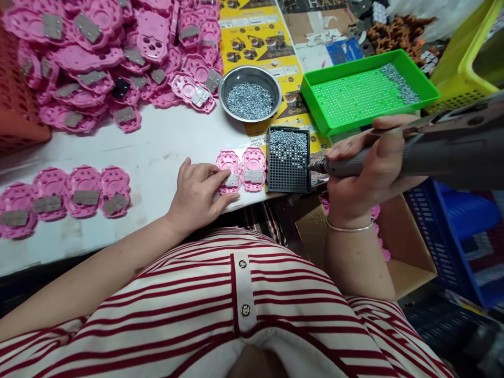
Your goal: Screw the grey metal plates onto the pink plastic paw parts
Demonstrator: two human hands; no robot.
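My left hand rests on the table with thumb and forefinger holding a pink plastic casing that has a metal plate in its lower half. Right beside that casing lies a second pink casing, also with a metal plate. An electric screwdriver is gripped in my right hand, its bit pointing left at the right edge of a black perforated tray. Small screws cover the upper part of this tray. Whether a screw sits on the bit is too small to tell.
A metal bowl full of screws and a green tray stand behind. Pink casings form a row at left; a large pile lies beyond, beside a red basket. Below right are a cardboard box and blue crate.
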